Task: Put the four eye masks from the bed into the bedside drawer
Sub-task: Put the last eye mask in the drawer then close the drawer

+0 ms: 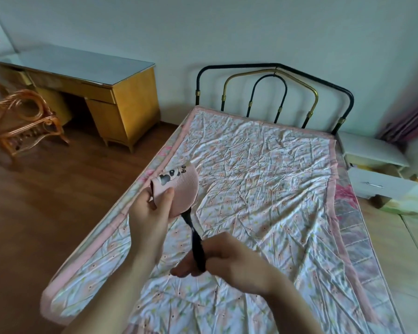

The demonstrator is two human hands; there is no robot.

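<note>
Step in hand: carrying one eye mask; judged mid-transfer.
Left hand [152,208]: pinches the pink eye mask [179,189] above the bed [263,179].
Right hand [229,259]: grips the mask's black strap [196,239].
Bedside drawer [377,183]: across the bed, apparently ajar.
Next move: carry the mask across, lower it in.

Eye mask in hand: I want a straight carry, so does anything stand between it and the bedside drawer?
Nothing visible does. The eye mask is held over the bed's left edge; only bare bedspread lies between it and the open bedside drawer on the right.
</note>
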